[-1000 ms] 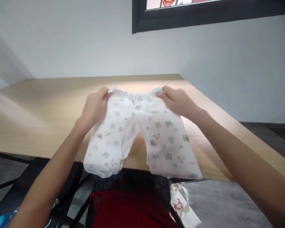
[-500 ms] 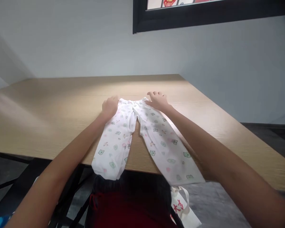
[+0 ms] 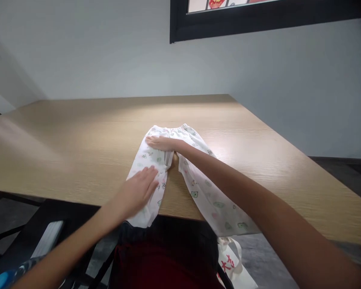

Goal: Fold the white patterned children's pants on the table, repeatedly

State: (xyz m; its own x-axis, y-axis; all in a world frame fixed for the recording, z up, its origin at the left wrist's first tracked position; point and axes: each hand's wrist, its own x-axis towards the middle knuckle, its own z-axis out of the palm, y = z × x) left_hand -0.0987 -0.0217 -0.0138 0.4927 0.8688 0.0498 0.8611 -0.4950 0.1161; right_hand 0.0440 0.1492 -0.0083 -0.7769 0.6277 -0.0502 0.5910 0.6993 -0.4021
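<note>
Small printed trousers (image 3: 180, 168) spread flat on the wooden table (image 3: 78, 136), waistband away, both leg ends hanging over the near edge. Left hand (image 3: 138, 192) flat on the left leg, grip open, nothing clasped. Right hand (image 3: 161, 142) pressed palm-down just below the waistband, grip open too.

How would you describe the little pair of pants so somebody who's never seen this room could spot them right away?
Find the long wooden table set against the pale wall. Near the middle of its near edge lie the small pants, waistband toward the wall and both leg ends hanging over the edge. The left hand and right hand rest flat on them; they are white, printed with tiny green and pink figures.
</note>
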